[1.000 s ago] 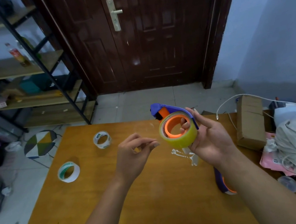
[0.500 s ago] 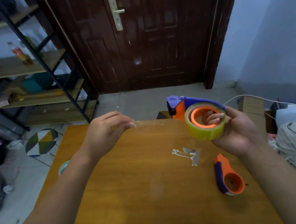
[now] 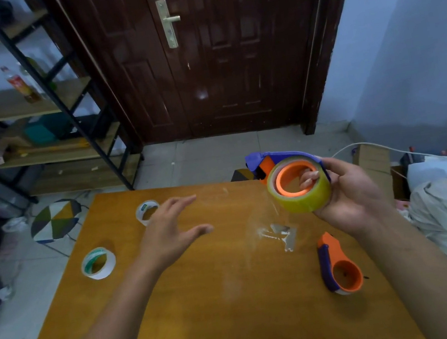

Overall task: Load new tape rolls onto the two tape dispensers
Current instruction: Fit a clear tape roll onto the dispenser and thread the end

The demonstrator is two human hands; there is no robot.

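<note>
Dispenser (image 3: 273, 158) held; second dispenser (image 3: 340, 265) lies on the surface (image 3: 208, 303)
Right hand (image 3: 350, 202) grips dispenser and roll (image 3: 306, 200); left hand (image 3: 167, 231) hovers spread, empty. A loose tape end could restick to the roll.

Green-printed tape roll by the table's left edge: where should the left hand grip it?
The tape roll lies flat, hole up, so come from above: thumb inside the core, fingers on the outer wall. The open left hand is the free one.
</note>
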